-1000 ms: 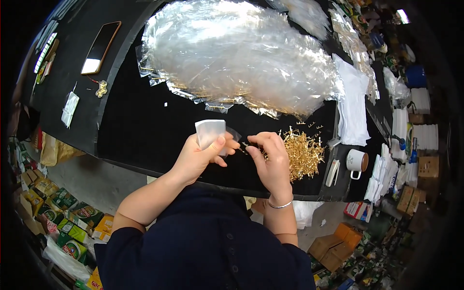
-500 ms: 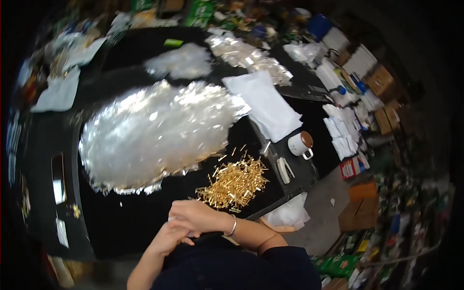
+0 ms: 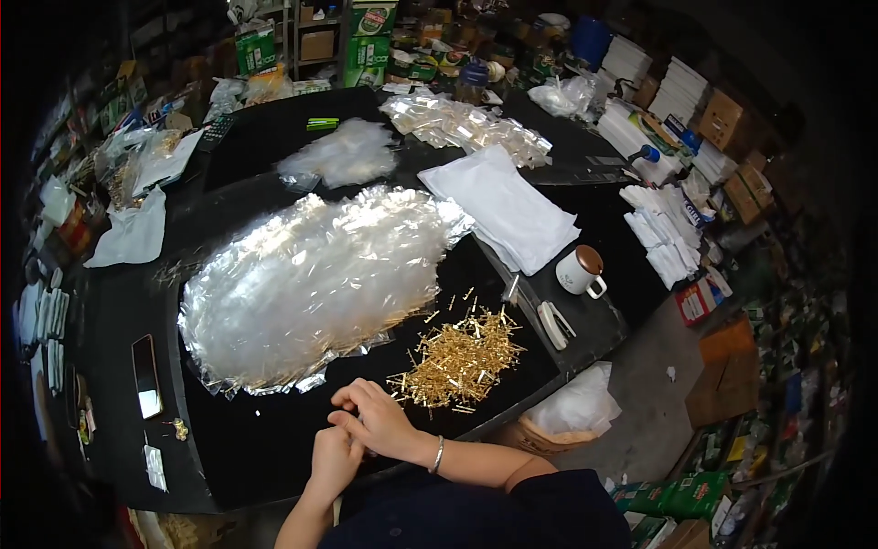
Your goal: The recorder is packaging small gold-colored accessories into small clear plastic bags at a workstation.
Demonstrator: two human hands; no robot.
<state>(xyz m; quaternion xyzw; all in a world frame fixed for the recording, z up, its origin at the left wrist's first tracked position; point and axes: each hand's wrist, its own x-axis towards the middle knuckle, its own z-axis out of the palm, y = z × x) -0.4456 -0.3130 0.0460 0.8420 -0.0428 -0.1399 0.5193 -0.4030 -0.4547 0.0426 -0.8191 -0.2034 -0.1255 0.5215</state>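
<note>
My left hand (image 3: 335,460) and my right hand (image 3: 380,423) meet at the near edge of the black-topped table (image 3: 251,457). The left one is closed, its fingers partly covered by the right. Across it reaches my right hand, with curled fingers and a metal bangle (image 3: 438,455) on the wrist. Whatever lies between them is hidden. Just beyond the right hand is a loose heap of short gold twist ties (image 3: 464,359). A large pile of clear plastic bags (image 3: 311,284) spreads over the table past both hands.
A folded white cloth (image 3: 503,206), a mug with a brown lid (image 3: 580,271) and a white stapler (image 3: 554,326) lie to the right. A phone (image 3: 146,377) rests at left. More clear bags (image 3: 466,126) are at the back. A white-lined sack (image 3: 572,407) stands beside the table.
The whole view has shifted, so the table sits lower and more of the back shows. My right hand's fingers have lifted and curl over the left; a white bit between the hands no longer shows.
</note>
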